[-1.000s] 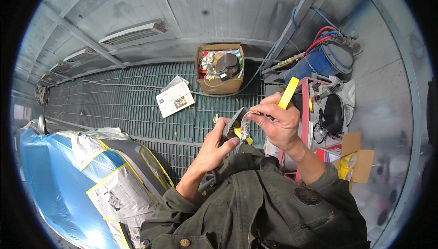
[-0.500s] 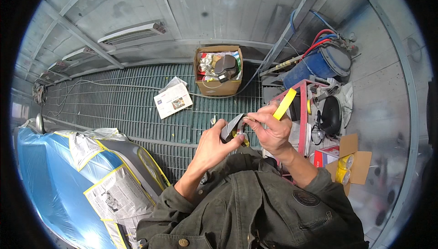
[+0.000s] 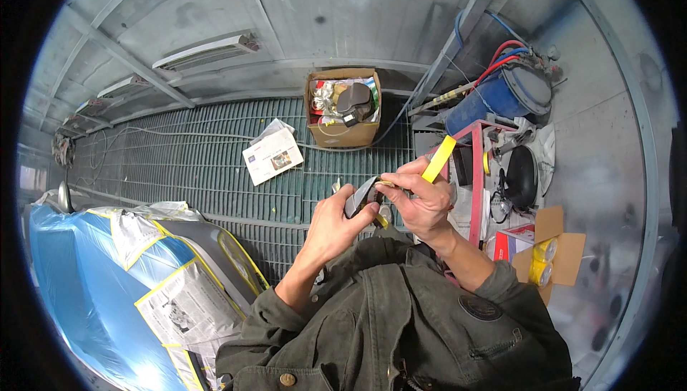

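Note:
In front of my body, my left hand (image 3: 329,228) is closed on a small curved grey-and-black part (image 3: 360,199), its kind not clear. My right hand (image 3: 422,206) meets it from the other side, thumb and fingertips pinched at the part's upper edge. A strip of yellow tape (image 3: 439,160) sticks up from behind the right fingers. Another bit of yellow shows under the part, near my left thumb. My fingers hide most of the part's lower side.
At left stands a car body masked with blue film (image 3: 93,276) and newspaper (image 3: 189,305). Ahead, a full cardboard box (image 3: 343,135) and papers (image 3: 272,156) lie on the grating (image 3: 207,176). To the right are a blue drum (image 3: 494,102), a red frame (image 3: 476,205) and an open box of tape rolls (image 3: 560,255).
The yellow strip and my right hand have shifted slightly left. Both hands keep their hold, and the grey-and-black part has barely moved.

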The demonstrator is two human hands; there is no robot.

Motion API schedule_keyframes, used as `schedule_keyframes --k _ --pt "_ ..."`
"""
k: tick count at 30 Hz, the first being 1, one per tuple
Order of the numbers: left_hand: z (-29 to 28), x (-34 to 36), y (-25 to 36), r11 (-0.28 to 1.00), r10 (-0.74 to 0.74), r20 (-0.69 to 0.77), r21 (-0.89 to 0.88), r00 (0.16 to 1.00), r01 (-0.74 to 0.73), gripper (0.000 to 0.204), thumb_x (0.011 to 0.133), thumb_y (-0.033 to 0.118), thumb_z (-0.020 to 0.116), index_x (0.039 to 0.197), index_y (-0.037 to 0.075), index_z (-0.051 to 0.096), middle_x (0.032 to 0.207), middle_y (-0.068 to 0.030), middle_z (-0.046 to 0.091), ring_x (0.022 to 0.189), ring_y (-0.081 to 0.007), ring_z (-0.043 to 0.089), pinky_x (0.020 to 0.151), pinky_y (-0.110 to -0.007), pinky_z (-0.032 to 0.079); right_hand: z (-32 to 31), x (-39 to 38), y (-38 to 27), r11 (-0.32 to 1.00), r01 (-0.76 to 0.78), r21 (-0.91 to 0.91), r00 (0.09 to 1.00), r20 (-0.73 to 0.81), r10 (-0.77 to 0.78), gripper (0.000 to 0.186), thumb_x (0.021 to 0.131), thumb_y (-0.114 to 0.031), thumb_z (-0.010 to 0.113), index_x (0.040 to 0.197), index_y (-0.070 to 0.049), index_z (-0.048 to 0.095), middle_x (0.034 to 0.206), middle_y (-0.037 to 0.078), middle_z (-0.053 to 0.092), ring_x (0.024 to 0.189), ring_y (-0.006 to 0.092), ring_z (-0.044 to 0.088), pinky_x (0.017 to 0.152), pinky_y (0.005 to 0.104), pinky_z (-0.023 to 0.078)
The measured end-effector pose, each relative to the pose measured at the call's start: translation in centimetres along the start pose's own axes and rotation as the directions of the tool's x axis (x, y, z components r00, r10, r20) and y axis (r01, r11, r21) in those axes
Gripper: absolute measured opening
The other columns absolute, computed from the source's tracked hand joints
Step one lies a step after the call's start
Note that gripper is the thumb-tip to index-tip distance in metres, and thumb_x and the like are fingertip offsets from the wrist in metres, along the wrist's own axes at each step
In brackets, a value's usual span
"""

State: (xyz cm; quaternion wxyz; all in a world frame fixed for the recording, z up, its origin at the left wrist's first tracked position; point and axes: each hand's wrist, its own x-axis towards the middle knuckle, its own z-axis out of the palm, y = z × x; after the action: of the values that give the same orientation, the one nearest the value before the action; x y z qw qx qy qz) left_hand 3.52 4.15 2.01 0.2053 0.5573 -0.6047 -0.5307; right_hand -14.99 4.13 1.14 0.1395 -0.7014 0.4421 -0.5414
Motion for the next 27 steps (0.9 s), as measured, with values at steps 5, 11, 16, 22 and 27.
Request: schedule_keyframes --k 5,11,16,22,27 --pt "-0.1 0.0 0.0 0.991 0.098 -0.134 0.103 0.986 -0.084 0.040 0.078 0.035 0.072 0.085 -0.002 0.058 0.071 -0.0204 0.064 0.065 -0.0362 0.064 0.063 -0.042 0.049 -0.7 -0.2 -0.7 0.969 -0.233 0.084 0.971 0.069 0.227 0.037 0.076 -0.007 0.084 0.111 -0.005 0.071 0.089 0.002 0.066 0.075 0.0106 0.061 0.060 0.0231 0.047" --pt "-1.6 0.0 0.0 0.843 0.452 -0.330 0.461 0.829 -0.276 0.041 0.065 0.029 0.079 0.088 0.003 0.057 0.077 -0.0130 0.061 0.067 -0.0321 0.063 0.060 -0.040 0.049 -0.6 -2.4 0.3 0.582 -0.668 0.464 0.744 0.419 0.520 0.033 0.090 -0.013 0.074 0.120 -0.003 0.066 0.096 -0.001 0.066 0.081 0.0052 0.055 0.068 0.0218 0.046" --pt "-3.6 0.0 0.7 0.494 0.796 -0.178 0.743 0.579 -0.452 0.053 0.059 0.044 0.083 0.083 0.005 0.057 0.075 -0.0086 0.054 0.061 -0.0279 0.057 0.055 -0.038 0.044 1.7 -4.0 1.3 0.097 -0.716 0.691 0.695 0.696 0.181 0.040 0.102 -0.031 0.059 0.129 -0.003 0.059 0.089 -0.002 0.059 0.077 0.0042 0.054 0.065 0.0205 0.045" --pt "-4.5 -0.2 2.1 0.207 0.924 0.034 0.794 0.382 -0.571 0.056 0.065 0.049 0.083 0.086 0.004 0.058 0.075 -0.0068 0.055 0.059 -0.0230 0.054 0.053 -0.034 0.043 3.1 -3.1 1.2 0.217 -0.733 0.645 0.671 0.739 0.066 0.048 0.094 -0.041 0.070 0.121 -0.002 0.064 0.099 -0.003 0.064 0.091 0.0051 0.056 0.077 0.0239 0.048" --pt "-4.3 0.1 2.1 0.182 0.945 0.050 0.740 0.322 -0.648 0.050 0.064 0.040 0.082 0.086 0.003 0.058 0.074 -0.0078 0.056 0.058 -0.0232 0.054 0.052 -0.034 0.043 3.0 -2.3 1.2 0.200 -0.684 0.702 0.716 0.698 -0.005 0.050 0.088 -0.046 0.075 0.109 -0.001 0.068 0.094 -0.002 0.065 0.090 0.0059 0.057 0.079 0.0253 0.048"
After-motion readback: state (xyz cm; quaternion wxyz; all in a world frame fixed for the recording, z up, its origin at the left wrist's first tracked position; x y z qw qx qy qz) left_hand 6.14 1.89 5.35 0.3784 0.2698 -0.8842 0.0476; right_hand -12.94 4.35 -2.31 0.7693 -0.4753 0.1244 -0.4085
